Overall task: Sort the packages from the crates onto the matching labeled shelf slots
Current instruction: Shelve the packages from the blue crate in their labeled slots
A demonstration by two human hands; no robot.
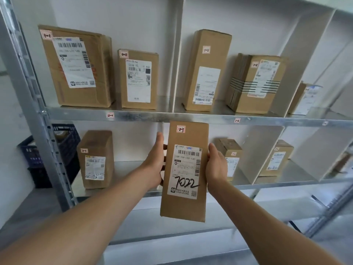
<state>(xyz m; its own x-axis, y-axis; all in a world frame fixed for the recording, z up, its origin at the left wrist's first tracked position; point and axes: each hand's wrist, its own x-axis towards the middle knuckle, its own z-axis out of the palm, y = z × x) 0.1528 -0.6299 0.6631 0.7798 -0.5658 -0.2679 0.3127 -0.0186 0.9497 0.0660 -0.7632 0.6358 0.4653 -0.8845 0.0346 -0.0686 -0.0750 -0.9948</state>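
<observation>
Left hand (154,161) and right hand (216,166) both grip a tall brown cardboard box with a white shipping label (184,206). Left hand holds the left edge, fingers wrapped round behind, thumb pointing up along the side. Right hand holds the right edge, fingers out of sight behind it. The box is upright in the air, off any shelf, label facing me. I read a "2-3" tag at its top and "7022" handwritten on the label.

Its top edge overlaps the front rim of the grey galvanised metal shelving (145,116), between rim tag "2-1" (110,115) and rim tag "2-2" (237,120).

Lower level behind it:
- brown 2-1 box (95,159) on the left
- small brown 2-2 box (228,150) just right of my right hand
- another brown box (277,159) in the next bay, tag unreadable

Upper level:
- large 1-1 box (76,66)
- smaller 1-1 box (138,79)
- tall 1-2 box (207,69)
- black-striped 1-2 box (256,83)
- blurred box (305,98) at far right

Dark blue plastic crates (63,150) are stacked past the left upright.
</observation>
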